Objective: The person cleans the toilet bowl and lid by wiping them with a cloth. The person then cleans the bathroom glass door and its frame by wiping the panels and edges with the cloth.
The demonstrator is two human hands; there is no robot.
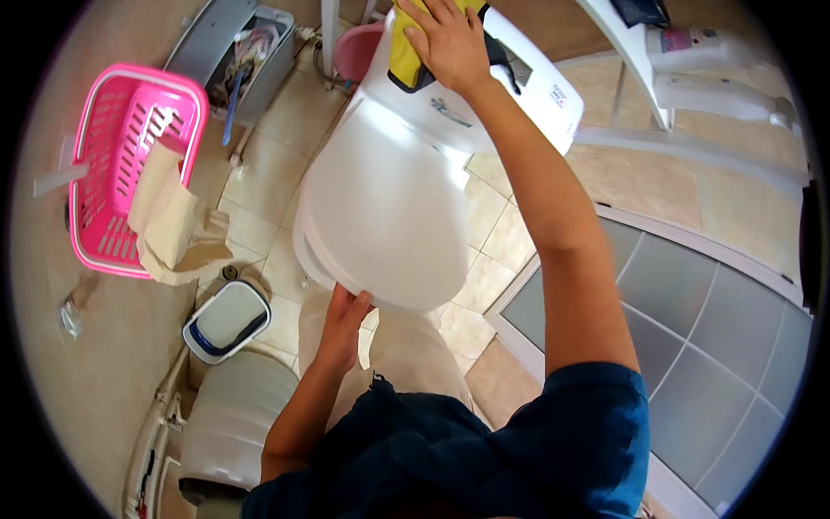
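A white toilet stands before me, its lid (pixel 389 208) down over the bowl and its cistern (pixel 540 95) behind. My left hand (pixel 346 320) grips the front edge of the lid, fingers closed at the rim and partly hidden under it. Up on the cistern top, my right hand (pixel 450 48) presses on a yellow cloth (pixel 405 54) with dark edging, fingers laid over it. The cloth hangs over the cistern's front edge near the flush button (pixel 519 71).
At left, a pink basket (pixel 86 216) holds brown paper. Beyond it is an open grey box (pixel 268 86) with odds and ends. A small bin (pixel 226 320) and a grey rounded container (pixel 233 424) stand at lower left. A glass-panelled door (pixel 683 303) is at right, below white shelving (pixel 635 60).
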